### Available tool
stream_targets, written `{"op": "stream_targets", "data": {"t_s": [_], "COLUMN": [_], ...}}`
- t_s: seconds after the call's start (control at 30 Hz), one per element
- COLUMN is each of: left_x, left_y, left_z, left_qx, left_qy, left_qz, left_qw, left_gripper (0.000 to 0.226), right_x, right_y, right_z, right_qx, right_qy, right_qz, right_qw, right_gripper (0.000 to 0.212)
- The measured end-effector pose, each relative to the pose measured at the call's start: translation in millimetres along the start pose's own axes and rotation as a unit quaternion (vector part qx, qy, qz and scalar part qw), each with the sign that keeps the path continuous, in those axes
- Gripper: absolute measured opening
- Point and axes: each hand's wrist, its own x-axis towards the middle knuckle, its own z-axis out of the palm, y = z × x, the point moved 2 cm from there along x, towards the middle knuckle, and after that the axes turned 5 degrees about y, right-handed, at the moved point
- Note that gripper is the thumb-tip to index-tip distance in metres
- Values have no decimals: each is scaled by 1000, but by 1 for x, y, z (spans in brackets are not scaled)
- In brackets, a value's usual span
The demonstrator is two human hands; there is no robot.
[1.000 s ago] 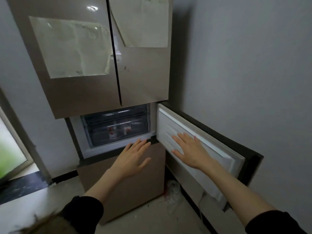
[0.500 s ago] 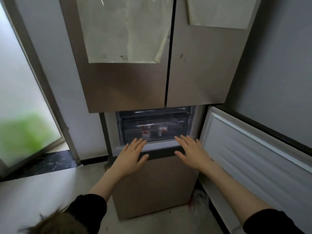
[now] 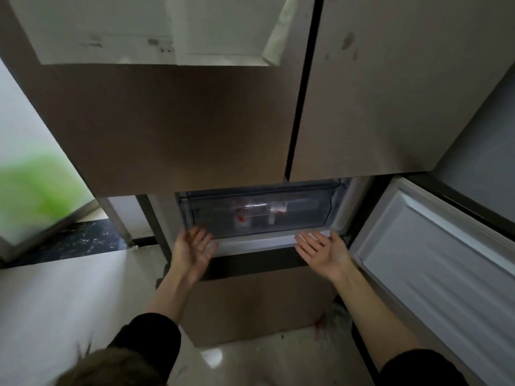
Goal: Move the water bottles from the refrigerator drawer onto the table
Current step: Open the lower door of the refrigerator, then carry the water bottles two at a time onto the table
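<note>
change: both hands now palms-up, closer to the fridge than before | left hand (image 3: 193, 249) grip: open, empty | right hand (image 3: 323, 250) grip: open, empty | clear plastic water bottles (image 3: 260, 212): in see-through grey drawer (image 3: 262, 210) just past fingertips | next: likely pull drawer

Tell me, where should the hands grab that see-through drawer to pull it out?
Probably the drawer's bottom front edge, from straight in front with palms up. It is wide and shut in the fridge, so left hand and right hand should grip near opposite ends.
</note>
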Motion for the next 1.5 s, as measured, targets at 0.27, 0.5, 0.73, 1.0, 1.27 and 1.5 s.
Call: {"op": "stream_targets", "data": {"t_s": [0.27, 0.5, 0.73, 1.0, 1.27, 1.5], "left_x": [41, 59, 59, 24, -30, -77], "left_y": [1, -8, -6, -18, -47, -69], "left_z": [52, 58, 52, 34, 9, -11], "left_qx": [-186, -239, -225, -116, -67, -80], "left_qy": [39, 35, 32, 72, 104, 97], "left_qz": [-14, -1, -2, -3, 3, -6], "left_qw": [982, 970, 974, 991, 992, 992], "left_gripper": [54, 55, 54, 52, 66, 65], "right_x": [67, 101, 104, 72, 23, -16], "right_y": [-47, -60, -60, -53, -35, -23], "right_z": [24, 41, 30, 15, -25, -56], "right_qx": [131, 211, 160, 63, 68, 74], "right_qy": [5, -49, -66, -34, 4, 23], "right_qz": [33, 52, 37, 13, 9, 1], "right_qw": [991, 975, 984, 997, 998, 997], "right_gripper": [60, 62, 58, 34, 42, 55]}}
